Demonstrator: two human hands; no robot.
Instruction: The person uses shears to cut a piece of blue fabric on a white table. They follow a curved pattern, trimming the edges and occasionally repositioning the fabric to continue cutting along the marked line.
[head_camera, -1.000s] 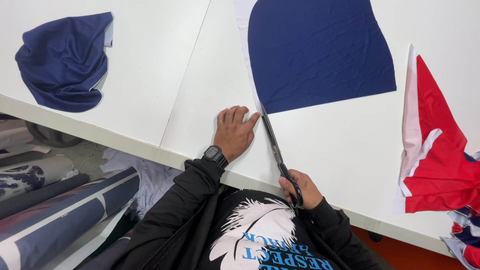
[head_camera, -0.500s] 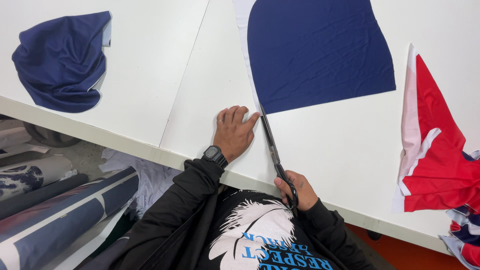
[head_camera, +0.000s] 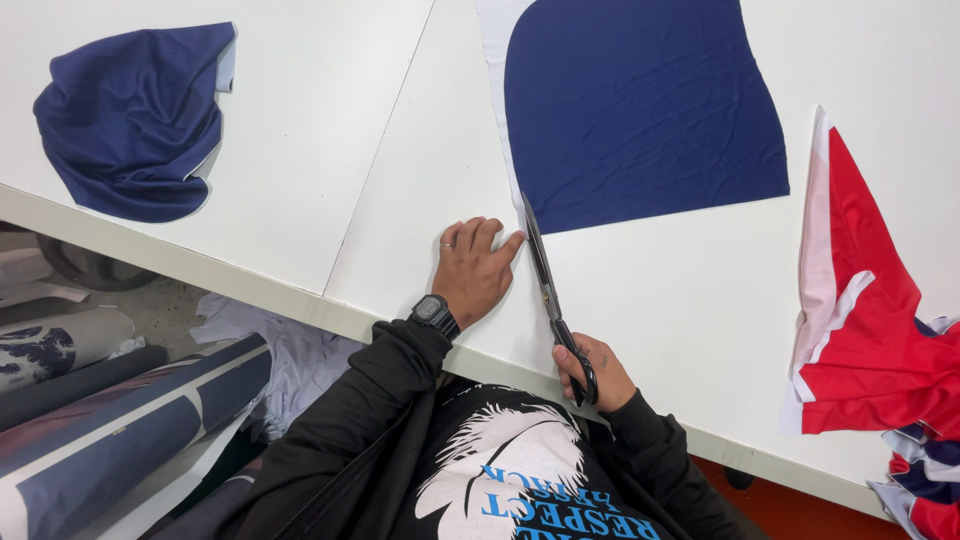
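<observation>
My left hand (head_camera: 476, 268) lies flat on white fabric spread over the white table (head_camera: 300, 150), fingers close together, just left of the scissor blades. My right hand (head_camera: 592, 368) grips the handles of long black scissors (head_camera: 547, 290) at the table's near edge. The blades point away from me toward the lower left corner of a navy blue printed panel (head_camera: 640, 110) on the white fabric. The blade tips reach the panel's white border.
A crumpled navy cloth (head_camera: 135, 118) lies at the far left of the table. Red, white and blue fabric (head_camera: 870, 340) is bunched at the right edge. Rolls of printed fabric (head_camera: 110, 420) rest below the table on the left.
The scissors have slid slightly forward along the fabric toward the blue panel. My right hand has followed them. My left hand stays pressed in place.
</observation>
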